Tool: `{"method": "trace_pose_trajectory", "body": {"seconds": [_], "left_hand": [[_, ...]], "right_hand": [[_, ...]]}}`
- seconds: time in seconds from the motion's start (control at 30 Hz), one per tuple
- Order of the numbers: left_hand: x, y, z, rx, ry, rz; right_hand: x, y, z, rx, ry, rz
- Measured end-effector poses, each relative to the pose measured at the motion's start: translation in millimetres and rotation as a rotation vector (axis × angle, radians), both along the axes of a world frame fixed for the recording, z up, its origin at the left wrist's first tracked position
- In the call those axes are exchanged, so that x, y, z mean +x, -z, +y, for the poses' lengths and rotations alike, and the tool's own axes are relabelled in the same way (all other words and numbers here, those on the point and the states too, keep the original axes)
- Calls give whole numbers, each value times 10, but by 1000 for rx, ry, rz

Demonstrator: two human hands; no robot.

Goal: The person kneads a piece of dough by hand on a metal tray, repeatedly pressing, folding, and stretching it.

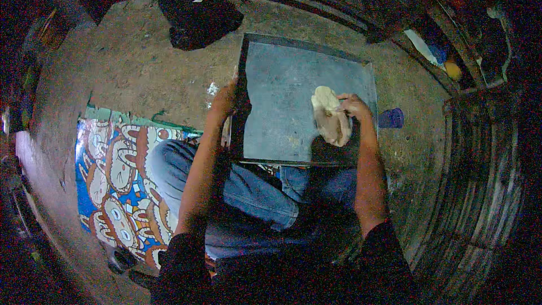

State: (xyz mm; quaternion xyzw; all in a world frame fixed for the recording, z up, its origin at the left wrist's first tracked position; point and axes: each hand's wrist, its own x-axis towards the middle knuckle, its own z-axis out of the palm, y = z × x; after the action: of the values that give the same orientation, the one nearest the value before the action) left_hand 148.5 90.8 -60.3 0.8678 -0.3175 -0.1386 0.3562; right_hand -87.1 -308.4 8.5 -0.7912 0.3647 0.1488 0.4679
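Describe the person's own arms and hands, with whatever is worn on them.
The left hand and right hand are ungloved. The left sleeve and right sleeve look plain black and end around the elbows, leaving both slim forearms uncovered. No watch shows; the picture is too dim to rule out rings.

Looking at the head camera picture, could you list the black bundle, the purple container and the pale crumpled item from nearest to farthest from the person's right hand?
From the right hand:
1. Pale crumpled item: at the fingers, on its left.
2. Purple container: to its right.
3. Black bundle: far upper left.
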Motion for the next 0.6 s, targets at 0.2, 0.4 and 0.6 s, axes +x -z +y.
{"method": "trace_pose_trajectory", "body": {"seconds": [0.2,0.4,0.6], "left_hand": [[89,49,29,71,-25,-17],[-30,-114,76,168,-33,-67],[-64,-63,190,49,-34,-33]], "right_hand": [[183,276,126,-284,-122,49],[201,358,271,-141,-13,-125],[265,-67,683,228,222,-215]]}}
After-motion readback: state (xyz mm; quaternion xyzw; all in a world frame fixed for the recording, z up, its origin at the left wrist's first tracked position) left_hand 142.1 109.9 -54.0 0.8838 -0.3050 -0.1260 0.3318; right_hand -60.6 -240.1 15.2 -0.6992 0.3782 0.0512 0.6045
